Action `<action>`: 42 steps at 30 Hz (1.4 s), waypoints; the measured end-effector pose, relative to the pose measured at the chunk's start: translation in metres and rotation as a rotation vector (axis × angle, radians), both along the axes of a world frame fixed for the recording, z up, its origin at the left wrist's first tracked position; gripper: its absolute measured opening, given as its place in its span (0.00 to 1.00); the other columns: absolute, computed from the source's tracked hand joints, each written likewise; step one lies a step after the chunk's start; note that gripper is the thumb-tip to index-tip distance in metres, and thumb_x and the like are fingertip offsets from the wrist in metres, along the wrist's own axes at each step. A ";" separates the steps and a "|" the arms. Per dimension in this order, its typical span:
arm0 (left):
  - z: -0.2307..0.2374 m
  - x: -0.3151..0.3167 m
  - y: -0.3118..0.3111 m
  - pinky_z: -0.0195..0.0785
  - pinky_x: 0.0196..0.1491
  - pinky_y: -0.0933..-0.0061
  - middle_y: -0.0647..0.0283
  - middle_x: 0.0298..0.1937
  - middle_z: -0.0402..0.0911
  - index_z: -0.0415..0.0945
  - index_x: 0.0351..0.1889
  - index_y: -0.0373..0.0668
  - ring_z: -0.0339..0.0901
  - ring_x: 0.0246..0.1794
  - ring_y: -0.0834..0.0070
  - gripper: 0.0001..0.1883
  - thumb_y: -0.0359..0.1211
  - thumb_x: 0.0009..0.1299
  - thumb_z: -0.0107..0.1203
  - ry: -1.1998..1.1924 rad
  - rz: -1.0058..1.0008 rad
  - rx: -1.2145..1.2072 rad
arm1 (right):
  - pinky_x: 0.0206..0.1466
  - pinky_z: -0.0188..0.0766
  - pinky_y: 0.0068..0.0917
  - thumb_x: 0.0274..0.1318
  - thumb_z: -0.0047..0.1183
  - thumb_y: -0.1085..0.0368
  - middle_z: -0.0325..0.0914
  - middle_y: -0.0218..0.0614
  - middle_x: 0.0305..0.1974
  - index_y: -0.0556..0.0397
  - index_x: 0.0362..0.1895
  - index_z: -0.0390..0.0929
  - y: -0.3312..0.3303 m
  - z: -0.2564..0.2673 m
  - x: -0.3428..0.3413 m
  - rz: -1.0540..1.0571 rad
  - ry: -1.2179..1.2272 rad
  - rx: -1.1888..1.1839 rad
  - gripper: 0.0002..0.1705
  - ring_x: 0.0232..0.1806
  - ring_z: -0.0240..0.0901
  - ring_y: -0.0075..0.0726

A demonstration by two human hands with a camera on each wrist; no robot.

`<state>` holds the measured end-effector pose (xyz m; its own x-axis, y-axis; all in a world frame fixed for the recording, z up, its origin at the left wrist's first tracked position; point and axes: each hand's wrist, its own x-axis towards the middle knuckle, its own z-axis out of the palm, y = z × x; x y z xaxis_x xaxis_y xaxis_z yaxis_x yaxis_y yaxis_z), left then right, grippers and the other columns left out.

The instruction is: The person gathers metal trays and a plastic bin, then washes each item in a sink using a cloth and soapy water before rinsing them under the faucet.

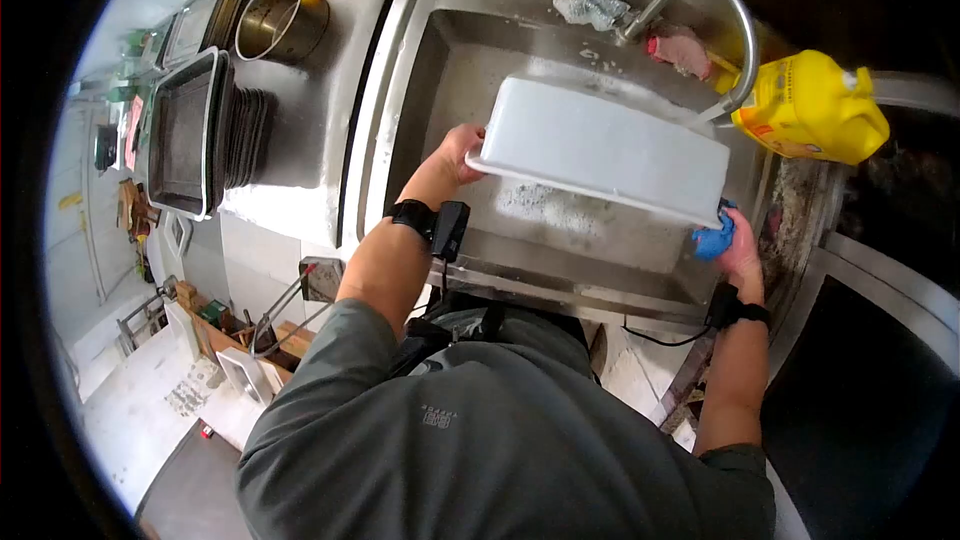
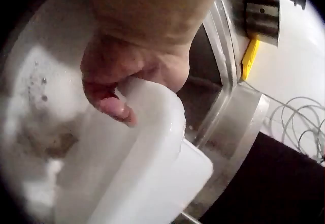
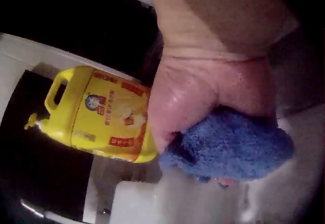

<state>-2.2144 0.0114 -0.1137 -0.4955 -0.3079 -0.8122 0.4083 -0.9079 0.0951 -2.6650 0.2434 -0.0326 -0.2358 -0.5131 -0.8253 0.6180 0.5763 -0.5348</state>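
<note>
A white plastic tub (image 1: 605, 145) is tilted on its side above the metal sink (image 1: 440, 240), its long outer wall facing up in the head view. My left hand (image 1: 463, 152) grips the rim at the tub's left end. In the left wrist view the thumb (image 2: 116, 109) hooks over that rim. At the opposite end, my right hand (image 1: 741, 248) holds a blue cloth (image 3: 228, 145) against the tub's corner. The cloth is bunched in the palm and hides most of the right fingers.
A curved faucet (image 1: 745, 30) reaches over the sink's right side, beside a yellow jug (image 1: 805, 108). Crumpled plastic (image 1: 592, 6) and a pink cloth (image 1: 683, 48) lie on the back ledge. Dark trays (image 1: 185, 135) and a metal pot (image 1: 283, 20) stand on the left counter. Suds float in the sink.
</note>
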 end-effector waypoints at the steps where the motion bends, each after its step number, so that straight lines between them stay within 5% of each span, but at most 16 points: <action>1: -0.006 -0.005 -0.009 0.75 0.43 0.51 0.48 0.44 0.76 0.66 0.49 0.30 0.79 0.42 0.57 0.15 0.29 0.68 0.36 0.008 -0.003 -0.017 | 0.39 0.75 0.41 0.59 0.49 0.55 0.78 0.41 0.39 0.57 0.48 0.73 -0.007 0.006 -0.003 -0.012 -0.010 -0.047 0.20 0.34 0.76 0.44; 4: 0.016 -0.030 -0.016 0.75 0.41 0.61 0.53 0.41 0.73 0.65 0.42 0.35 0.76 0.40 0.63 0.11 0.30 0.67 0.36 -0.007 0.185 0.094 | 0.36 0.75 0.40 0.61 0.46 0.53 0.77 0.43 0.36 0.58 0.45 0.72 -0.022 0.002 -0.026 -0.078 -0.019 -0.091 0.20 0.32 0.74 0.43; 7: 0.060 -0.070 -0.018 0.73 0.46 0.55 0.53 0.48 0.70 0.64 0.50 0.36 0.72 0.48 0.58 0.15 0.34 0.71 0.35 -0.159 0.292 0.246 | 0.36 0.75 0.36 0.63 0.43 0.51 0.74 0.42 0.35 0.58 0.44 0.71 -0.034 0.027 -0.028 -0.221 0.044 -0.050 0.21 0.32 0.73 0.40; 10: 0.042 -0.097 -0.013 0.74 0.48 0.59 0.47 0.55 0.64 0.59 0.59 0.35 0.67 0.53 0.58 0.24 0.45 0.76 0.35 0.005 0.322 0.136 | 0.38 0.76 0.33 0.63 0.42 0.50 0.74 0.42 0.36 0.58 0.47 0.70 -0.022 0.041 -0.034 -0.329 0.102 -0.073 0.23 0.33 0.72 0.39; 15: 0.053 -0.130 -0.008 0.81 0.35 0.68 0.52 0.43 0.76 0.68 0.51 0.35 0.79 0.36 0.64 0.17 0.38 0.76 0.36 0.010 0.269 0.052 | 0.41 0.77 0.35 0.63 0.42 0.50 0.73 0.43 0.40 0.60 0.49 0.69 0.018 0.044 -0.041 -0.418 0.068 -0.014 0.24 0.37 0.73 0.40; 20: 0.036 -0.121 -0.002 0.79 0.23 0.66 0.52 0.32 0.77 0.70 0.46 0.35 0.78 0.22 0.65 0.15 0.36 0.74 0.35 -0.001 -0.058 -0.131 | 0.40 0.78 0.37 0.63 0.42 0.45 0.74 0.44 0.39 0.59 0.52 0.68 0.054 0.045 -0.033 -0.460 0.093 0.112 0.28 0.36 0.74 0.42; 22: 0.064 -0.116 0.001 0.78 0.22 0.66 0.53 0.30 0.75 0.70 0.45 0.35 0.78 0.22 0.65 0.16 0.37 0.74 0.35 -0.042 -0.053 -0.096 | 0.39 0.78 0.36 0.63 0.40 0.44 0.75 0.43 0.39 0.59 0.52 0.68 0.054 0.061 -0.008 -0.499 0.093 0.145 0.30 0.36 0.75 0.41; 28: 0.089 -0.155 -0.009 0.76 0.26 0.56 0.51 0.34 0.68 0.64 0.47 0.35 0.77 0.24 0.57 0.17 0.40 0.72 0.36 -0.150 -0.004 -0.022 | 0.38 0.77 0.37 0.64 0.33 0.41 0.76 0.40 0.37 0.54 0.53 0.69 0.081 0.060 -0.015 -0.259 0.098 0.124 0.30 0.34 0.75 0.39; 35: 0.087 -0.152 -0.012 0.75 0.27 0.55 0.50 0.35 0.68 0.63 0.49 0.35 0.78 0.25 0.56 0.17 0.39 0.70 0.39 -0.096 -0.233 -0.174 | 0.36 0.76 0.37 0.65 0.33 0.45 0.79 0.38 0.36 0.50 0.53 0.71 0.112 0.060 0.003 -0.102 0.035 0.019 0.27 0.34 0.75 0.40; 36: 0.091 -0.151 -0.010 0.75 0.26 0.55 0.50 0.35 0.68 0.63 0.49 0.35 0.78 0.25 0.56 0.17 0.39 0.70 0.40 -0.084 -0.251 -0.209 | 0.37 0.76 0.38 0.65 0.34 0.46 0.79 0.40 0.38 0.51 0.56 0.70 0.124 0.063 0.000 0.113 -0.169 -0.154 0.27 0.35 0.76 0.40; 37: 0.096 -0.151 -0.009 0.76 0.25 0.56 0.50 0.35 0.69 0.63 0.49 0.34 0.78 0.24 0.56 0.18 0.39 0.70 0.41 -0.070 -0.262 -0.245 | 0.37 0.76 0.38 0.65 0.34 0.46 0.79 0.40 0.38 0.51 0.56 0.70 0.133 0.056 0.003 0.118 -0.165 -0.153 0.27 0.35 0.76 0.40; 39: 0.119 -0.157 -0.007 0.75 0.23 0.56 0.50 0.34 0.69 0.63 0.48 0.34 0.77 0.23 0.56 0.18 0.40 0.70 0.41 -0.052 -0.251 -0.299 | 0.20 0.68 0.32 0.67 0.32 0.48 0.77 0.41 0.37 0.53 0.57 0.68 0.137 0.055 0.031 -0.239 -0.042 0.061 0.27 0.26 0.70 0.33; 42: 0.145 -0.177 -0.006 0.75 0.21 0.56 0.52 0.30 0.69 0.63 0.47 0.34 0.77 0.20 0.57 0.18 0.41 0.70 0.41 -0.038 -0.176 -0.292 | 0.16 0.67 0.31 0.67 0.33 0.47 0.77 0.42 0.37 0.57 0.56 0.68 0.151 0.037 0.023 -0.090 -0.105 0.001 0.29 0.26 0.71 0.32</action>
<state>-2.3917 0.0051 0.0318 -0.5326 -0.4422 -0.7217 0.2385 -0.8965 0.3733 -2.6425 0.3945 0.0045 -0.1929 -0.4929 -0.8485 0.7200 0.5163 -0.4636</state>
